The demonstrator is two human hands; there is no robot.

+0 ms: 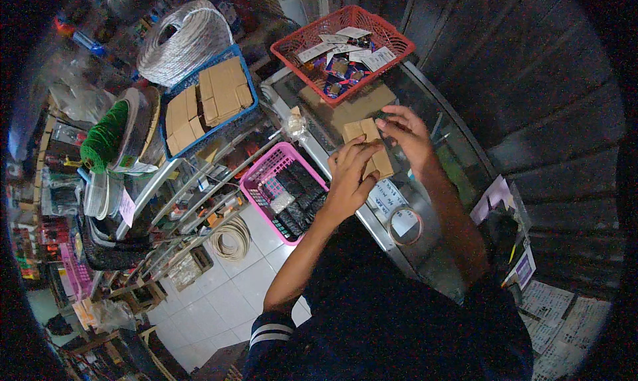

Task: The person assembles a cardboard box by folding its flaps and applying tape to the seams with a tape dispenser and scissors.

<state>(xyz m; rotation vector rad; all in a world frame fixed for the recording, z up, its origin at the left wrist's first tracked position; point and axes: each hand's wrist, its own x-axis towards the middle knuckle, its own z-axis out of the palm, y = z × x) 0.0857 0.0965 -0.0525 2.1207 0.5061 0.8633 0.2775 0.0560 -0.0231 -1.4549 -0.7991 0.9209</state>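
Note:
A small brown cardboard box [381, 164] lies on the glass-topped counter [432, 211] in front of me. My left hand [349, 175] is closed over its near left side, with the fingers bent across its top. At its far right corner is my right hand [410, 140], with thumb and fingers apart; whether the fingertips touch the box I cannot tell. Just beyond, a flat piece of brown cardboard [377, 100] rests partly under a red plastic basket [312, 31] that holds dark blue packets [340, 67] and white cards [355, 32].
A roll of tape [406, 224] and a handwritten card [387, 198] lie nearer on the counter. Left of it, a pink basket [264, 211] holds black packs. Farther left are a blue basket [167, 95] of cardboard boxes, white rope [189, 42] and green cord [106, 138]. Coiled hose [230, 238] lies on the tiles.

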